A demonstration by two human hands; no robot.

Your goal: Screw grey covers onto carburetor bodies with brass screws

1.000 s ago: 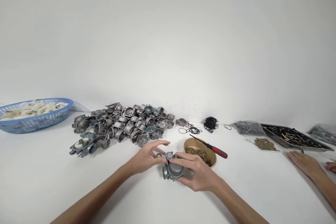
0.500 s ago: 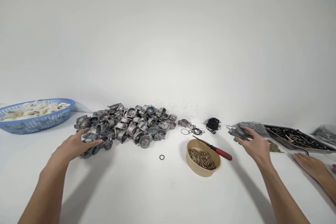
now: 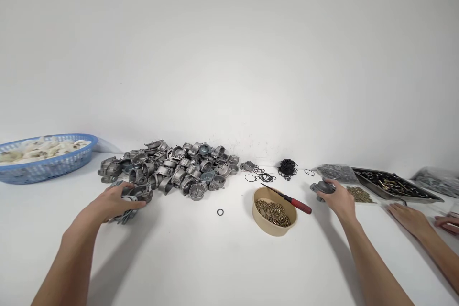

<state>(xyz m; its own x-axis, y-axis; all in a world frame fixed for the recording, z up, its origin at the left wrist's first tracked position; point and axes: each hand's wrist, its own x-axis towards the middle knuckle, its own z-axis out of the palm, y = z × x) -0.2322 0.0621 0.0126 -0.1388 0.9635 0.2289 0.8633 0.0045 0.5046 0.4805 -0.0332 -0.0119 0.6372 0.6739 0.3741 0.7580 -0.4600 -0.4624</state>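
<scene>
At the far left of the white table point(image 3: 201, 258), a blue plastic basket point(image 3: 46, 166) contains off-white parts. To its right, the left hand point(image 3: 111, 202) is positioned over a metal carburetor body point(image 3: 124, 215) at the near left edge of the casting pile point(image 3: 179, 172). The fingers and thumb are curved around this body; whether they are clamped on it cannot be determined.

One small black O-ring point(image 3: 217, 212) lies flat, nearer than the pile and well apart from both hands. Farther back, a single casting point(image 3: 247, 166) lies beside loose black rings point(image 3: 265, 178) and a heap of black rings point(image 3: 287, 168). Nearer, a tan bowl point(image 3: 273, 228) holds brass-colored screws point(image 3: 274, 213); a red-handled screwdriver point(image 3: 300, 206) rests across its rim.

Right of the bowl, the right hand point(image 3: 342, 199) grasps a gray carburetor point(image 3: 322, 189) between thumb and fingers. Beyond it are a clear bag of parts point(image 3: 336, 173), small brass-colored pieces point(image 3: 359, 194) and a metal tray point(image 3: 426, 197) of dark and brass-colored parts. At far right, another person's hand point(image 3: 410, 219) rests near the tray.
</scene>
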